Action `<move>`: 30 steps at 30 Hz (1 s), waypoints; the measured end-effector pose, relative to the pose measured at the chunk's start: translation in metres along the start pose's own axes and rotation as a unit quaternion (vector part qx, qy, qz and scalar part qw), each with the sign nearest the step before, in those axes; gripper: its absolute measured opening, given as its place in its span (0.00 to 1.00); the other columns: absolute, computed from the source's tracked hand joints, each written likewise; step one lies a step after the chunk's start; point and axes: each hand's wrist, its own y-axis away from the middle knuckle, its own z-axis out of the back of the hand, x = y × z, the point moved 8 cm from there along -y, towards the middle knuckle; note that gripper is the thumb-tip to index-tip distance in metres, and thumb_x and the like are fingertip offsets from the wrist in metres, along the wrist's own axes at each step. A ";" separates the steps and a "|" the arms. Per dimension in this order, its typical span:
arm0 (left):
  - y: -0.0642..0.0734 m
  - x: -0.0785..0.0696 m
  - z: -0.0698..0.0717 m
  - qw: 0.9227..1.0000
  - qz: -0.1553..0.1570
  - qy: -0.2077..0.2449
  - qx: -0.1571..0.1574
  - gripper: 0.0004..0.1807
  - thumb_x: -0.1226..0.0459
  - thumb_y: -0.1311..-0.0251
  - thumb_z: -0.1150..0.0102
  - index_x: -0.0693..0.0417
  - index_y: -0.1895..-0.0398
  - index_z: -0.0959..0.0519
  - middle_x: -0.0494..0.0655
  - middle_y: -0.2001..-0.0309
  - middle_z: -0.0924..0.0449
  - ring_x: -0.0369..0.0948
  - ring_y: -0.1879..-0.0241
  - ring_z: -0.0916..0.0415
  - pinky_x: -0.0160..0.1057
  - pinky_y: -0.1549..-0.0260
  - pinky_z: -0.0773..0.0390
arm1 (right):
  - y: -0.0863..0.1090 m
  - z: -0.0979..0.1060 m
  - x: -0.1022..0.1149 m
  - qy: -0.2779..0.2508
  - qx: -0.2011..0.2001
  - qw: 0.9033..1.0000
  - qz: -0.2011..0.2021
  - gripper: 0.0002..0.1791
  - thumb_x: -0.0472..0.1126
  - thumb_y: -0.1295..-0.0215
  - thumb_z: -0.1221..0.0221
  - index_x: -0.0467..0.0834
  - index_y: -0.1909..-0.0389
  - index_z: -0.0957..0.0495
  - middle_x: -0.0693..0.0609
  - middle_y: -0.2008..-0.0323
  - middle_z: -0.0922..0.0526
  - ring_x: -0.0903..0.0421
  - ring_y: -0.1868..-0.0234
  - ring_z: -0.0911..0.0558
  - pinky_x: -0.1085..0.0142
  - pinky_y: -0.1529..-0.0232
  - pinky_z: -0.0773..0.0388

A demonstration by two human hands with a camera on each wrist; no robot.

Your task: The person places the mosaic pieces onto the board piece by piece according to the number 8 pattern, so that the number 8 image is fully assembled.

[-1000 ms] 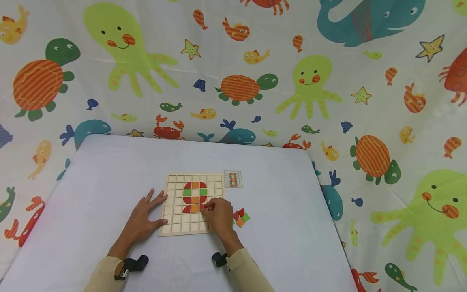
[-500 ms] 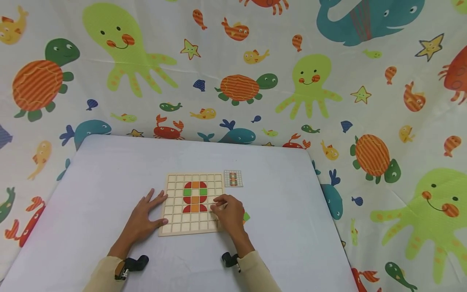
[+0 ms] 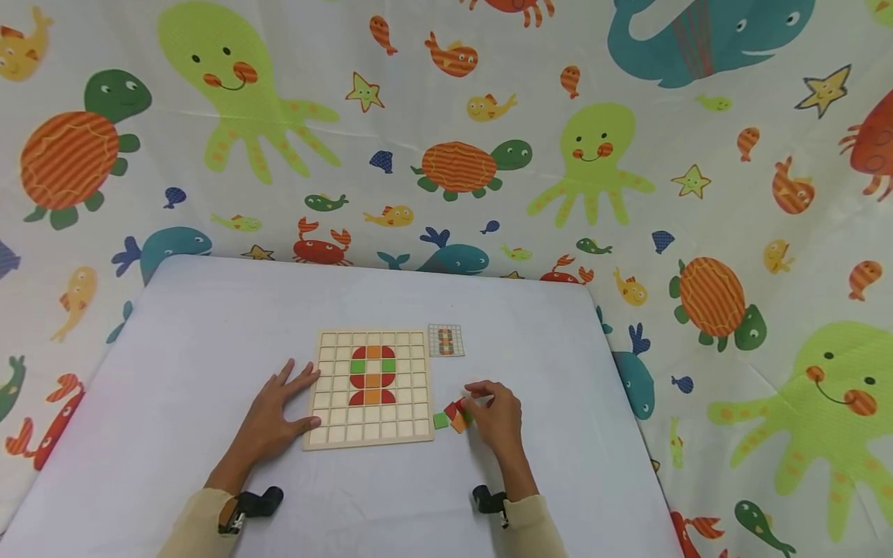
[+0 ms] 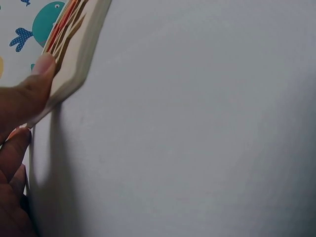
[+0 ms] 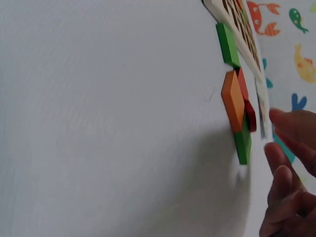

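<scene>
A wooden grid board (image 3: 328, 432) lies on the white table, with red, orange and green tiles (image 3: 374, 381) set in its middle columns. My left hand (image 3: 270, 415) rests at the board's left edge, fingers spread; the left wrist view shows its thumb (image 4: 43, 66) against the rim. To the right of the board is a small cluster of loose tiles: a green one (image 5: 227, 45), an orange one (image 5: 232, 96), red ones (image 5: 251, 116) and another green one (image 5: 243, 143). Right over this cluster is my right hand (image 3: 501, 415), thumb and forefinger apart with nothing between them.
A small pattern card (image 3: 446, 341) lies off the board's upper right corner. Behind the table (image 3: 230, 310) hangs a curtain (image 3: 432, 101) printed with sea animals. A black camera (image 3: 260, 504) sits on the left wrist, and another (image 3: 488, 500) on the right.
The right hand has let go of a red tile in the board's lowest filled row and moved right, off the board, to the loose tiles. The left hand has stayed put.
</scene>
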 end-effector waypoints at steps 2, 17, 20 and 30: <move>0.000 0.000 0.000 1.000 0.000 -0.002 -0.001 0.49 0.58 0.47 0.19 0.53 0.21 0.31 0.64 0.17 0.42 0.67 0.16 0.56 0.72 0.18 0.57 | 0.000 -0.001 -0.004 0.016 0.016 1.000 0.003 0.12 0.38 0.41 0.23 0.52 0.57 0.08 0.54 0.64 0.13 0.57 0.66 0.23 0.68 0.65 0.26; 0.000 -0.001 0.001 1.000 0.003 0.002 0.001 0.48 0.58 0.47 0.19 0.53 0.21 0.31 0.63 0.17 0.42 0.67 0.16 0.56 0.72 0.19 0.57 | -0.001 -0.015 -0.001 0.091 0.065 0.994 0.015 0.12 0.40 0.41 0.22 0.55 0.57 0.10 0.56 0.67 0.19 0.58 0.69 0.26 0.68 0.70 0.31; 0.000 -0.001 0.002 1.000 0.002 0.003 0.001 0.48 0.58 0.47 0.19 0.53 0.21 0.31 0.63 0.17 0.42 0.67 0.16 0.56 0.72 0.18 0.57 | 0.000 -0.013 -0.002 0.089 0.058 0.994 0.013 0.15 0.40 0.42 0.21 0.53 0.55 0.11 0.56 0.68 0.18 0.58 0.70 0.27 0.68 0.71 0.31; 0.000 -0.001 0.001 1.000 0.001 0.003 0.001 0.49 0.58 0.47 0.19 0.53 0.21 0.31 0.63 0.17 0.42 0.66 0.15 0.56 0.71 0.18 0.58 | 0.009 0.000 -0.016 0.118 0.026 0.993 -0.020 0.15 0.44 0.47 0.19 0.50 0.61 0.13 0.57 0.72 0.19 0.58 0.70 0.25 0.66 0.71 0.30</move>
